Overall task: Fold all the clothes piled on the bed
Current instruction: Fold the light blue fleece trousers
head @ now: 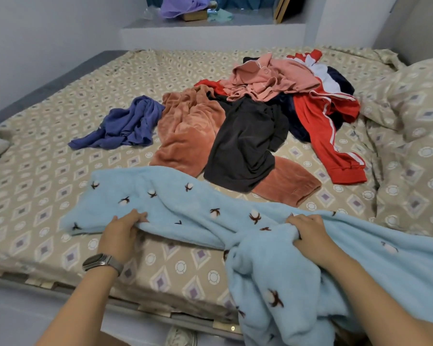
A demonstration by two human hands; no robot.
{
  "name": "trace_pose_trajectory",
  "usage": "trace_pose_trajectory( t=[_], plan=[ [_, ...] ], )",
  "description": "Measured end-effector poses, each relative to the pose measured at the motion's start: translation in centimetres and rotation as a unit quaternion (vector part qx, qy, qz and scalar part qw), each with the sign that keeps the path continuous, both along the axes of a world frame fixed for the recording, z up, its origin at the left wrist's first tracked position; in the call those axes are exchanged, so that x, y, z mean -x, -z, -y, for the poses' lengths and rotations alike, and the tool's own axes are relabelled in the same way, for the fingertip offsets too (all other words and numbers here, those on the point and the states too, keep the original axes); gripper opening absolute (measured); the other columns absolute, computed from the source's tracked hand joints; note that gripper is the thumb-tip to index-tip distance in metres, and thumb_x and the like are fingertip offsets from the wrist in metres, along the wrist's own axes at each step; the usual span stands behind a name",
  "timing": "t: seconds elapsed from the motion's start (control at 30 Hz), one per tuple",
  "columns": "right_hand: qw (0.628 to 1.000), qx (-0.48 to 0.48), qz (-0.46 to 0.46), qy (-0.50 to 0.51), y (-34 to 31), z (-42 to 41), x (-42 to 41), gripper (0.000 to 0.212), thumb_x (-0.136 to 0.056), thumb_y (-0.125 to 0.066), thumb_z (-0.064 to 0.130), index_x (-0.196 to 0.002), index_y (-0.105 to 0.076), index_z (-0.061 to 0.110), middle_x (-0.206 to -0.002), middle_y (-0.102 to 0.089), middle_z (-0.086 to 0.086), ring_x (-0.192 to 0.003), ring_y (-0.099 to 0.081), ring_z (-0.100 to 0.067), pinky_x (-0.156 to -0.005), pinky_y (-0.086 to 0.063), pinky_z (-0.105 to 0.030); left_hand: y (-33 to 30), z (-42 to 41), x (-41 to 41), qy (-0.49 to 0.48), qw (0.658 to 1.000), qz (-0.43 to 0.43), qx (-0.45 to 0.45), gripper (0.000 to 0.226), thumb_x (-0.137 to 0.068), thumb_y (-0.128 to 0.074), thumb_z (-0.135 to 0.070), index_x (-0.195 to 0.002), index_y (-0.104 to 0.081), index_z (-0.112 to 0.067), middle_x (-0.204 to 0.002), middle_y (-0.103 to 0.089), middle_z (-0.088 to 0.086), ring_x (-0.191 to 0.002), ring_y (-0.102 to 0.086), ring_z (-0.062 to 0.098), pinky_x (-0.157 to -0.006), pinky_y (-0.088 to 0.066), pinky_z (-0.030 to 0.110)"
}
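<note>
Head view. Both forearms are extended forward and down from the lower edge of the frame toward the near side of the bed (48, 101).

The left hand (121, 233) is seen palm down, wrist slightly bent, with a grey-strapped wristwatch (101, 262) worn on it. Its fingers (135, 217) are curled over the near edge of a light blue fleece garment (185, 211), and that edge is gripped.

The right hand (309, 232) is held further right, knuckles up, fingers bunched into a thick fold of the same blue garment, which is clutched. The right forearm is angled in from the lower right corner.

The blue garment, printed with small cotton-boll motifs, is stretched between the two hands across the near part of the bed. Its left portion is laid flat on the patterned sheet; its right portion is draped over the bed edge and hangs down.

Beyond it, unfolded clothes are heaped mid-bed: a blue-violet top (125, 126) to the left, a rust-orange fleece piece (188, 128) beside it, a dark grey garment (243, 148) laid over the orange one, a pink collared top (268, 78) on the heap, and a red jacket with white stripes (328, 121) to the right.

A pillow (415, 96) in matching fabric is seen at the far right.
</note>
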State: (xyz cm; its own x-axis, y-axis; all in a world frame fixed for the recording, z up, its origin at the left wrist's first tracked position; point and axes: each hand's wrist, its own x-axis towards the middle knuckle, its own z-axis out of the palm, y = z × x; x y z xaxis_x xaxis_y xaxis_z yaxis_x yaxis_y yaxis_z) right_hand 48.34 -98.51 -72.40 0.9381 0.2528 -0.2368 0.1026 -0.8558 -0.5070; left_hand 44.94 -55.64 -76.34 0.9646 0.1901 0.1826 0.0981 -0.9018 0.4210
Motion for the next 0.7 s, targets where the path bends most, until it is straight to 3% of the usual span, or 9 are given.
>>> trace_pose_trajectory(
  t=[0.13, 0.23, 0.3, 0.37, 0.43, 0.5, 0.57, 0.63, 0.7],
  plan=[
    [1.000, -0.015, 0.007, 0.016, 0.1, -0.5, 0.4, 0.031, -0.085, -0.050, 0.008, -0.083, -0.045, 0.038, -0.095, -0.053, 0.006, -0.106, -0.035, -0.027, -0.078, -0.023, -0.030, -0.9, 0.5, 1.4, -0.018, 0.994, -0.107, 0.011, 0.038, -0.081, -0.054, 0.007, -0.100, -0.069, -0.022, -0.125, -0.065, 0.010, -0.129, -0.047, 0.038, -0.106, -0.038, 0.045],
    [0.999, 0.004, 0.033, 0.026, -0.4, -1.2, 1.6, 0.042, -0.084, -0.051, 0.003, -0.118, -0.053, 0.027, -0.119, -0.054, 0.004, -0.113, -0.033, -0.024, -0.090, -0.032, -0.031, -1.3, 3.4, 2.0, 0.046, 0.987, -0.139, -0.066, 0.050, -0.076, -0.057, 0.000, -0.123, -0.061, -0.017, -0.142, -0.050, 0.010, -0.140, -0.030, 0.040, -0.115, -0.023, 0.049],
    [0.992, 0.036, 0.118, 0.016, -0.9, -1.5, 2.5, 0.056, -0.081, -0.052, -0.003, -0.130, -0.053, 0.024, -0.129, -0.053, 0.003, -0.118, -0.037, -0.024, -0.101, -0.035, -0.038, -1.8, 5.5, 2.5, 0.105, 0.981, -0.109, -0.122, 0.054, -0.068, -0.066, -0.002, -0.119, -0.064, -0.020, -0.135, -0.056, 0.005, -0.137, -0.034, 0.043, -0.113, -0.023, 0.056],
    [0.973, 0.036, 0.226, 0.042, -1.2, -2.0, 3.4, 0.057, -0.070, -0.055, -0.011, -0.113, -0.066, 0.025, -0.116, -0.062, 0.003, -0.110, -0.048, -0.027, -0.095, -0.041, -0.045, -1.9, 7.6, 2.7, 0.165, 0.969, -0.067, -0.169, 0.054, -0.052, -0.077, -0.010, -0.103, -0.070, -0.025, -0.119, -0.067, 0.000, -0.127, -0.049, 0.041, -0.102, -0.035, 0.062],
    [0.953, 0.001, 0.286, 0.097, -1.8, -2.5, 3.9, 0.044, -0.068, -0.060, -0.012, -0.089, -0.074, 0.024, -0.096, -0.069, 0.003, -0.097, -0.054, -0.028, -0.087, -0.046, -0.044, -1.5, 9.8, 2.7, 0.212, 0.960, -0.043, -0.177, 0.053, -0.047, -0.079, -0.018, -0.098, -0.069, -0.027, -0.108, -0.069, -0.005, -0.115, -0.061, 0.029, -0.097, -0.043, 0.055],
    [0.961, -0.035, 0.253, 0.110, -2.2, -3.0, 3.8, 0.030, -0.080, -0.060, 0.001, -0.093, -0.075, 0.024, -0.091, -0.070, 0.005, -0.099, -0.054, -0.023, -0.090, -0.045, -0.038, -1.1, 11.8, 2.7, 0.231, 0.959, -0.030, -0.164, 0.046, -0.051, -0.081, -0.017, -0.094, -0.068, -0.027, -0.096, -0.069, -0.007, -0.092, -0.067, 0.021, -0.087, -0.052, 0.042],
    [0.984, -0.051, 0.153, 0.075, -2.1, -2.9, 2.9, 0.025, -0.091, -0.052, 0.023, -0.109, -0.070, 0.025, -0.092, -0.066, 0.009, -0.104, -0.052, -0.017, -0.100, -0.038, -0.037, -0.7, 12.4, 2.3, 0.218, 0.964, -0.016, -0.151, 0.040, -0.051, -0.082, -0.013, -0.085, -0.067, -0.027, -0.081, -0.065, -0.007, -0.070, -0.063, 0.019, -0.063, -0.051, 0.031],
    [0.997, -0.024, 0.062, 0.030, -1.8, -2.6, 1.7, 0.025, -0.096, -0.046, 0.033, -0.103, -0.068, 0.025, -0.087, -0.067, 0.010, -0.096, -0.058, -0.015, -0.110, -0.029, -0.039, -0.9, 12.0, 1.8, 0.199, 0.970, 0.008, -0.136, 0.029, -0.055, -0.077, -0.012, -0.077, -0.068, -0.027, -0.073, -0.062, -0.006, -0.061, -0.060, 0.020, -0.048, -0.040, 0.026],
    [0.998, -0.009, 0.020, 0.055, -1.4, -2.2, 0.8, 0.018, -0.093, -0.051, 0.032, -0.088, -0.066, 0.023, -0.074, -0.064, 0.007, -0.080, -0.060, -0.017, -0.099, -0.040, -0.037, -1.8, 11.4, 1.2, 0.168, 0.977, -0.005, -0.130, 0.019, -0.064, -0.072, -0.010, -0.074, -0.070, -0.026, -0.073, -0.060, -0.004, -0.066, -0.061, 0.024, -0.047, -0.038, 0.027]
  ],
)
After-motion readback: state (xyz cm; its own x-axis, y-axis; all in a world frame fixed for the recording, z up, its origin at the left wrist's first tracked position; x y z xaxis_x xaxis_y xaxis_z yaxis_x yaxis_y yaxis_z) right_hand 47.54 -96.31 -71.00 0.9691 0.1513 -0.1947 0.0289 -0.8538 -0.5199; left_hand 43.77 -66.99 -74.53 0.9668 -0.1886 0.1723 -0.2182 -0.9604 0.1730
